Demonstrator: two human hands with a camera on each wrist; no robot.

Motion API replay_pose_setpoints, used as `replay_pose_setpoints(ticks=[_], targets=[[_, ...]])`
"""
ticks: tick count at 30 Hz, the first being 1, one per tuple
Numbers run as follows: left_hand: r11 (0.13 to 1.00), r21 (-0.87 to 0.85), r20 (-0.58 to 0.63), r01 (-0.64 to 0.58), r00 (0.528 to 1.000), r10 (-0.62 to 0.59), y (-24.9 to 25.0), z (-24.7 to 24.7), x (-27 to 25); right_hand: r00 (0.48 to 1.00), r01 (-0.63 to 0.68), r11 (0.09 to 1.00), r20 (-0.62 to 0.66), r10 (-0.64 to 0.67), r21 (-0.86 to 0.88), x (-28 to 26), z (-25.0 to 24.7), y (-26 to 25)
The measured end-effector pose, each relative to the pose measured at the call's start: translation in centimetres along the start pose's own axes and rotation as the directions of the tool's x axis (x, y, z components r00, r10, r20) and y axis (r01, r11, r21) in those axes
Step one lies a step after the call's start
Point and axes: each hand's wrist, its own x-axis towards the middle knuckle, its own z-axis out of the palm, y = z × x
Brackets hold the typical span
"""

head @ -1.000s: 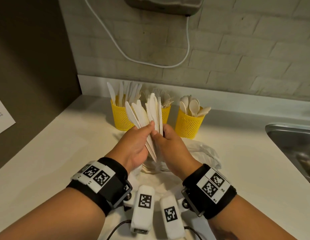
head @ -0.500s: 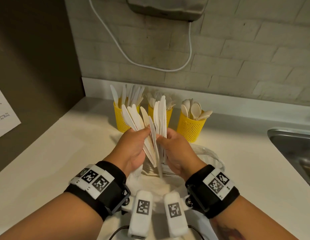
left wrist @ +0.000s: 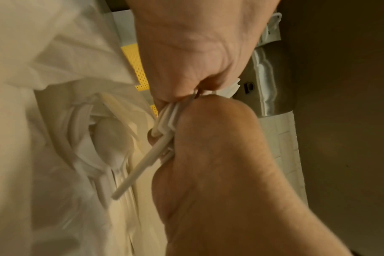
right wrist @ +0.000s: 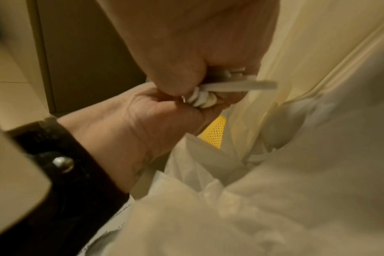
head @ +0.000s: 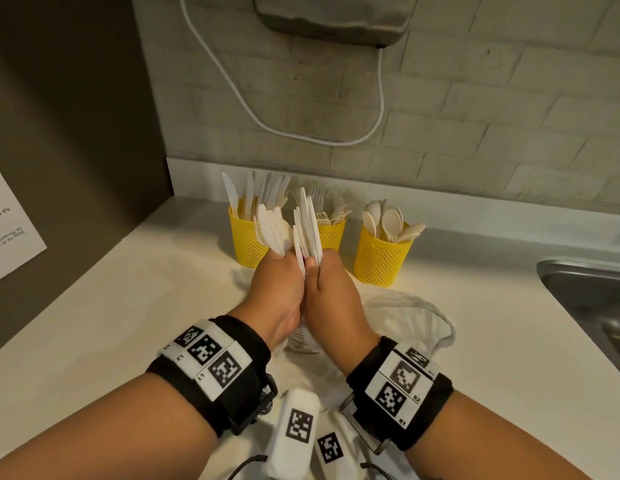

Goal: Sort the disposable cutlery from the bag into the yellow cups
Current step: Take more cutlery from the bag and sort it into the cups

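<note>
Both hands meet above the white plastic bag (head: 409,311) on the counter. My left hand (head: 280,285) grips a fan of white disposable knives (head: 271,232) by their handles. My right hand (head: 331,292) grips a second bunch of knives (head: 309,225), blades up. The handles (left wrist: 164,124) are squeezed between both palms, and one handle (right wrist: 239,85) sticks out sideways. Behind the hands stand three yellow mesh cups: the left cup (head: 246,244) holds knives, the middle cup (head: 332,235) forks, the right cup (head: 383,259) spoons. A spoon (left wrist: 113,138) lies inside the bag.
A steel sink (head: 592,299) is set into the counter at the right. A brick wall with a mounted grey unit (head: 332,19) and a white cable (head: 301,133) rises behind the cups. A dark panel with a paper sheet (head: 10,233) stands at the left.
The two hands have closed together, and the spread knives are pulled into two tighter, more upright bunches. Both hands sit slightly nearer the cups.
</note>
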Motion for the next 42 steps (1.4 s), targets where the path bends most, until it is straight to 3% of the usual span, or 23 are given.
replay_pose_setpoints(ticks=[7, 10, 12, 14, 16, 18, 20, 25, 30, 35, 38, 42], targets=[[0.999, -0.03, 0.024, 0.014, 1.0, -0.013, 0.5, 0.0, 0.1, 0.996, 0.09, 0.996, 0.007, -0.089, -0.006, 0.1, -0.8, -0.8], [0.986, -0.141, 0.118, 0.089, 0.99, -0.072, 1.3, -0.5, -0.2, 0.984, 0.174, 0.98, 0.044, -0.17, -0.095, 0.4, -1.3, -0.5], [0.977, -0.181, 0.175, 0.109, 0.982, -0.077, 1.8, -0.9, -0.4, 0.982, 0.187, 0.978, -0.001, -0.188, -0.096, 0.5, -1.5, -0.3], [0.988, -0.133, 0.235, 0.081, 0.971, -0.048, 1.8, -1.2, -0.3, 0.99, 0.113, 0.992, -0.092, -0.108, 0.054, 1.1, -1.8, 0.0], [0.995, -0.09, 0.246, 0.05, 0.969, -0.027, 1.6, -1.6, 0.0, 0.989, -0.032, 0.94, -0.126, 0.079, 0.339, 1.9, -2.4, 0.0], [0.998, -0.047, 0.249, 0.039, 0.968, -0.026, 1.4, -2.1, 0.3, 0.966, -0.175, 0.817, -0.066, 0.251, 0.549, 2.7, -3.3, -0.4], [1.0, 0.001, 0.259, 0.031, 0.965, -0.03, 1.3, -2.3, 0.3, 0.943, -0.28, 0.7, 0.052, 0.328, 0.657, 3.1, -4.0, -1.1], [0.997, 0.065, 0.315, -0.039, 0.949, 0.017, 0.9, -2.2, -0.1, 0.94, -0.324, 0.687, 0.306, 0.154, 0.651, 3.0, -4.4, -2.1], [0.981, 0.154, 0.401, -0.122, 0.915, 0.051, 0.6, -2.7, 0.0, 0.881, -0.463, 0.572, 0.423, 0.211, 0.678, 3.1, -4.9, -1.7], [0.943, 0.273, 0.46, -0.192, 0.887, 0.048, 1.3, -2.8, 0.1, 0.89, -0.431, 0.625, 0.419, 0.177, 0.651, 3.0, -5.0, -1.8], [0.917, 0.33, 0.465, -0.223, 0.884, 0.047, 1.4, -2.9, 0.1, 0.892, -0.444, 0.6, 0.395, 0.222, 0.666, 3.2, -4.8, -1.9], [0.976, 0.155, 0.391, -0.155, 0.917, 0.084, 1.2, -2.7, -0.3, 0.912, -0.402, 0.593, 0.251, 0.323, 0.697, 4.0, -4.0, -1.5]])
